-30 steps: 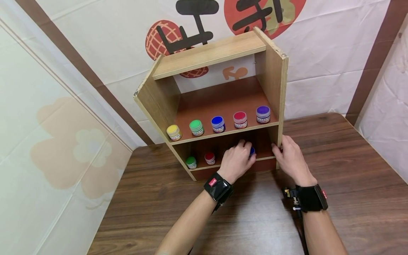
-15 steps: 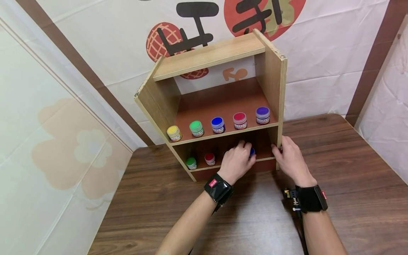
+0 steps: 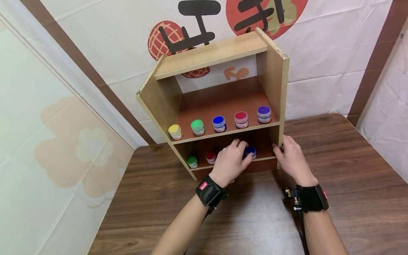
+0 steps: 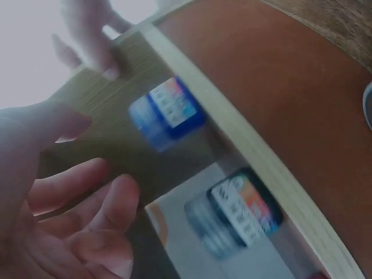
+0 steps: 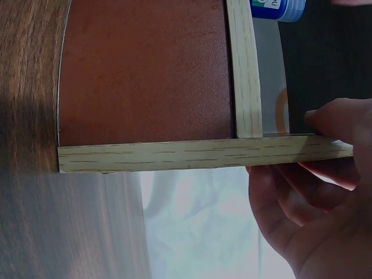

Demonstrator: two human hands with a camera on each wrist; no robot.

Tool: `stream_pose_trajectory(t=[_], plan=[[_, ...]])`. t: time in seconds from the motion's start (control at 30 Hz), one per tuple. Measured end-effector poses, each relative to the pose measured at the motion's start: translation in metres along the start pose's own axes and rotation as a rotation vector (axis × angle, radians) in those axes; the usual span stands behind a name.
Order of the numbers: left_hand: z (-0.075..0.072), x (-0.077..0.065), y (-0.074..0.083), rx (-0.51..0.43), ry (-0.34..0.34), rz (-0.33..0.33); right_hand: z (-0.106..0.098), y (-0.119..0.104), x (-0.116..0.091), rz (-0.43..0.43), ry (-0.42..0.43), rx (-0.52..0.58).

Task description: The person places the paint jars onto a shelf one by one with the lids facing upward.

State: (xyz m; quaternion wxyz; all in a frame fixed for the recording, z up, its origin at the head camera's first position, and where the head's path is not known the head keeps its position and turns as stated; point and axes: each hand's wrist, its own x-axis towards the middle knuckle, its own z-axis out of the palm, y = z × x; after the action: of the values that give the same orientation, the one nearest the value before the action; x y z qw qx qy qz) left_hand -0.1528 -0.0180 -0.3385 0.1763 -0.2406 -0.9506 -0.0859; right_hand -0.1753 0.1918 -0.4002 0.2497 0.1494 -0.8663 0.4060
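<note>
A small wooden shelf unit stands upright on the table. My left hand is in front of its lower shelf, fingers loosely bent and holding nothing. Just right of those fingers sits a blue paint jar; the left wrist view shows this blue jar apart from the hand. Beside it there is a dark paint jar, which my left hand covers in the head view. My right hand grips the shelf's right side panel, thumb on the inner face and fingers outside.
Along the upper shelf's front edge stand yellow, green, blue, red and purple jars. The lower shelf also bears green and red jars at left. A printed cloth hangs behind.
My left hand has let go of the blue jar on the lower shelf and moved slightly left, uncovering it. My right hand keeps its grip on the side panel.
</note>
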Motion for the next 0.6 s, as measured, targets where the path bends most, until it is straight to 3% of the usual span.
stream_pose_trajectory(t=[0.13, 0.27, 0.6], plan=[[-0.008, -0.013, -0.008, -0.04, -0.016, -0.011, 0.0, -0.001, 0.0, 0.004, 0.0, 0.005], [-0.01, -0.029, -0.017, -0.014, -0.033, 0.003, 0.0, -0.001, 0.0, 0.007, -0.002, 0.007], [0.009, -0.062, -0.038, 0.047, -0.168, -0.061, 0.001, -0.002, 0.0, 0.011, -0.009, -0.001]])
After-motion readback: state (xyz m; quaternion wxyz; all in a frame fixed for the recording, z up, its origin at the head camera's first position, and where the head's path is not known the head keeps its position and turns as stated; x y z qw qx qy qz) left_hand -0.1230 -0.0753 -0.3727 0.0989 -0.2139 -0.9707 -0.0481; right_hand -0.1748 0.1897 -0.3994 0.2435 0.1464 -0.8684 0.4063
